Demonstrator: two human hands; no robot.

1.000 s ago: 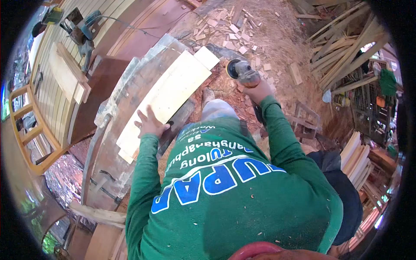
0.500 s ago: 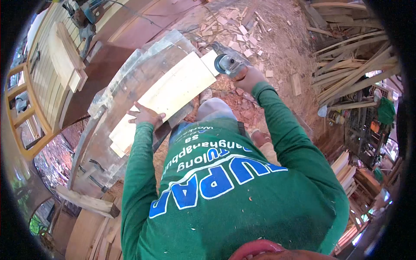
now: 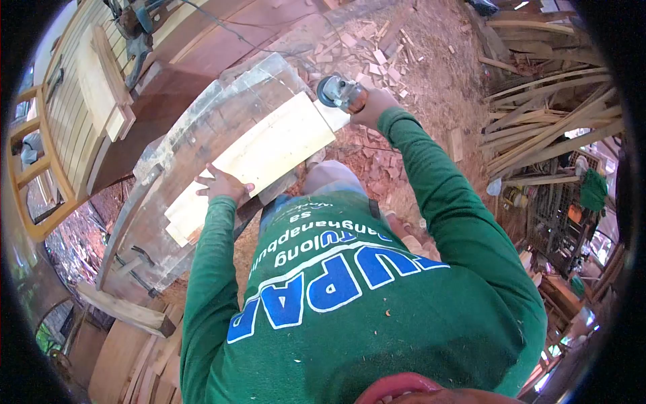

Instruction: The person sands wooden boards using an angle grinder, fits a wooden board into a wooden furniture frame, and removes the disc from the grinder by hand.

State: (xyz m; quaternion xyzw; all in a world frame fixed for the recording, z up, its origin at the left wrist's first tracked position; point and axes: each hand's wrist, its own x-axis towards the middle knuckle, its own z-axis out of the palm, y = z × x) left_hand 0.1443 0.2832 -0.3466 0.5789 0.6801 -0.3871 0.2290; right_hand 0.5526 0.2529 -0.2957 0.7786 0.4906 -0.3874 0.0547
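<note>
My right hand (image 3: 375, 109) is wrapped round an angle grinder (image 3: 347, 94), its round disc pointing left. The grinder is at the far right end of a pale, slightly curved wooden board (image 3: 266, 149); I cannot tell whether the disc touches the wood. My left hand (image 3: 223, 186) lies on the board's left part with its fingers spread. Under the board is a worn, dusty wooden workbench (image 3: 192, 138), and the board's near edge runs along my lap.
Wood offcuts (image 3: 380, 57) and sawdust cover the ground beyond the bench. Curved wooden strips (image 3: 548, 128) are piled at the right. A slatted wooden piece (image 3: 70, 114) and a yellowish wooden frame (image 3: 50, 165) stand at the left. A clamp (image 3: 138, 259) sits on the bench's left end.
My right hand has moved the grinder slightly left and up, over the board's far corner. My left hand stays spread on the board. The view has shifted a little.
</note>
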